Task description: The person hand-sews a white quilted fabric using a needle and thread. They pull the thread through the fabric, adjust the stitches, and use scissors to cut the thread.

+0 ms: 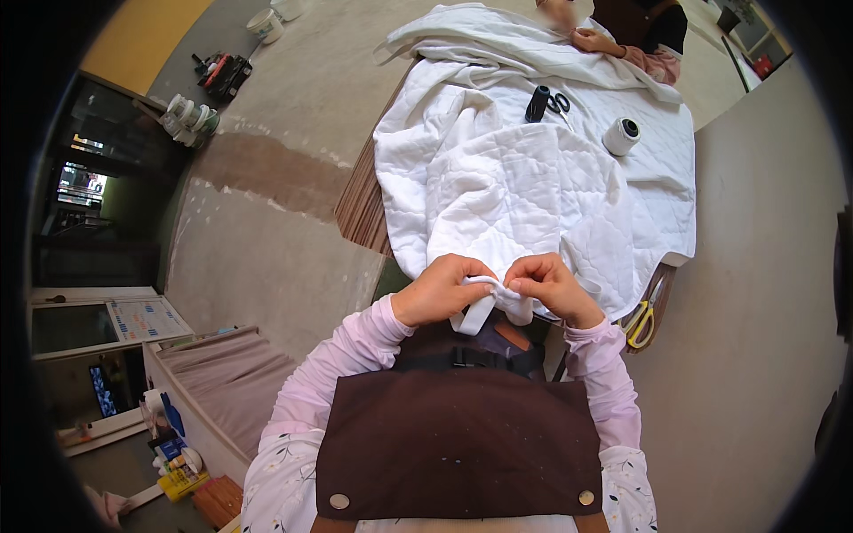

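Observation:
White quilted fabric (493, 180) lies in folds over a wood-grain table (366, 193). At its near edge, my left hand (450, 290) pinches the fabric's edge, where a white elastic-like band (476, 316) hangs down in a loop. My right hand (556, 286) pinches the same edge just beside it, with thumb and forefinger close together. Whether a needle is between the fingertips cannot be told. Farther up on the fabric are a dark thread spool (537, 104), black-handled scissors (560, 106) and a white thread cone (621, 137).
Yellow-handled scissors (641, 324) lie at the table's near right corner. Across the table a co-worker's hands (593, 41) hold the same white cloth. A pale wall (753, 266) stands to the right. On the left are a fabric-covered unit (226, 380) and buckets (190, 120) on the floor.

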`<state>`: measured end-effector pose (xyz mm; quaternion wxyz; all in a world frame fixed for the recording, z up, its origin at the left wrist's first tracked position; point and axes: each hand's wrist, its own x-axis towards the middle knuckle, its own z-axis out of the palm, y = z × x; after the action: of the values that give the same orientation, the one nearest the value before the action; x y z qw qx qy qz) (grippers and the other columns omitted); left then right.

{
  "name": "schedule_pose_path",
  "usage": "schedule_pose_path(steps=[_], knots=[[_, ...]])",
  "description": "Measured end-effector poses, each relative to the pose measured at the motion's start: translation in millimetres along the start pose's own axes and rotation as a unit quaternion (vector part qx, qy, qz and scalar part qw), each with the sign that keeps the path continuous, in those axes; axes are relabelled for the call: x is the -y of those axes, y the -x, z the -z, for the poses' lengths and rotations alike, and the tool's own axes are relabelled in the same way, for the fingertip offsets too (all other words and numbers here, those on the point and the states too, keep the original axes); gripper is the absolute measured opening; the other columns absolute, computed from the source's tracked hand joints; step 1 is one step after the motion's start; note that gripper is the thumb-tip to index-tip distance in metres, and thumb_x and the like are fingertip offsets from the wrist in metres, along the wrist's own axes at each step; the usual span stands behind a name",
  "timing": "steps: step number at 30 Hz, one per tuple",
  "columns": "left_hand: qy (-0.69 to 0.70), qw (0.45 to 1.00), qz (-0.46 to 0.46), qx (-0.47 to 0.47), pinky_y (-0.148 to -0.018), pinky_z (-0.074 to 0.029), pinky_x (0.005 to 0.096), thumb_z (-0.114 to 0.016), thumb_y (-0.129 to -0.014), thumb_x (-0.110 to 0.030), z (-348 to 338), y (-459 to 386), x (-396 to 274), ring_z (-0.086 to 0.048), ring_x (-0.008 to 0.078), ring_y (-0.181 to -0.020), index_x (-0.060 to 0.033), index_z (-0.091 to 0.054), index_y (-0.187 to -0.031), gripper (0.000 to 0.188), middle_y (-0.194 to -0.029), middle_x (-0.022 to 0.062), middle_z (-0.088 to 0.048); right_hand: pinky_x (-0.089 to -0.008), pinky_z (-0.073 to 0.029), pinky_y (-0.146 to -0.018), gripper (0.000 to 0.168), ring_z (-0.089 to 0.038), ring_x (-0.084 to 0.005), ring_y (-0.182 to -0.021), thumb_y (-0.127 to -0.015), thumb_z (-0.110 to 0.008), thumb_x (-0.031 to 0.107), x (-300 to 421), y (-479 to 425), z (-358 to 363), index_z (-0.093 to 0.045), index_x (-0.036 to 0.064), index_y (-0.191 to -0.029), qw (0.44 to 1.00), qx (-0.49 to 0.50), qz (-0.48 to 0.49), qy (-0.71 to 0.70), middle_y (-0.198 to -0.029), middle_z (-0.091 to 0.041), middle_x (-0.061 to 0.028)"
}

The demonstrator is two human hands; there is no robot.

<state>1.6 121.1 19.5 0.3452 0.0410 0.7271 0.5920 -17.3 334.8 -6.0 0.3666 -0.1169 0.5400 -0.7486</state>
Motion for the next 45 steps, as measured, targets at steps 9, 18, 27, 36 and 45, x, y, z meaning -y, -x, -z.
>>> schedule_pose_path(steps=[9,18,27,36,45], knots=[[-0.034,0.992,-0.115,-0.026,-0.054,-0.043,0.0229,-0.061,-0.079,-0.012,5.5,-3.5,0.6,-0.052,0.0070,-0.061,0.0032,-0.064,-0.089,0.018,-0.070,0.0051,-0.061,-0.0185,-0.040,-0.063,0.009,-0.051,-0.0043,-0.069,-0.080,-0.061,0.009,-3.2,-0.3,-6.6,-0.062,0.000,-0.081,0.999,-0.033,-0.026,-0.004,-0.076,-0.059,0.0009],[0.027,0.997,-0.057,0.040,-0.055,-0.042,0.0210,-0.062,-0.079,-0.011,22.1,-6.7,3.0,-0.050,0.0052,-0.062,0.0021,-0.064,-0.091,0.018,-0.071,0.0014,-0.060,-0.0184,-0.025,-0.057,0.030,-0.029,-0.0035,-0.059,-0.083,-0.049,0.004,4.9,-9.1,-18.6,-0.038,0.007,-0.111,0.998,-0.045,-0.018,-0.042,-0.064,-0.032,0.0061],[0.175,0.982,-0.021,0.063,-0.054,-0.043,0.0196,-0.062,-0.081,-0.010,33.4,-5.5,13.4,-0.053,0.0050,-0.064,0.0047,-0.063,-0.092,0.019,-0.075,0.0029,-0.061,-0.0218,-0.035,-0.066,0.031,-0.046,-0.0075,-0.070,-0.080,-0.055,0.006,2.8,-20.3,-40.8,-0.045,0.006,-0.109,0.989,-0.132,0.064,0.013,-0.078,-0.052,-0.0016],[0.165,0.986,-0.021,0.021,-0.057,-0.045,0.0193,-0.062,-0.080,-0.009,41.7,-5.3,16.6,-0.054,0.0049,-0.066,0.0045,-0.063,-0.090,0.017,-0.077,0.0041,-0.062,-0.0326,-0.039,-0.058,0.026,-0.050,-0.0223,-0.065,-0.059,-0.070,0.000,13.3,-22.0,-95.1,-0.060,0.005,-0.083,0.633,-0.245,0.319,0.662,-0.074,-0.052,-0.0051],[0.018,0.990,-0.120,-0.069,-0.062,-0.047,0.0265,-0.061,-0.077,-0.016,58.2,-7.1,16.5,-0.060,0.0144,-0.067,0.0057,-0.064,-0.088,0.024,-0.076,0.0119,-0.066,-0.0222,-0.043,-0.047,0.009,-0.051,-0.0138,-0.049,-0.094,-0.037,0.010,36.3,5.4,-131.4,-0.043,0.004,-0.096,0.885,-0.380,0.266,-0.054,-0.066,-0.055,-0.0100]])
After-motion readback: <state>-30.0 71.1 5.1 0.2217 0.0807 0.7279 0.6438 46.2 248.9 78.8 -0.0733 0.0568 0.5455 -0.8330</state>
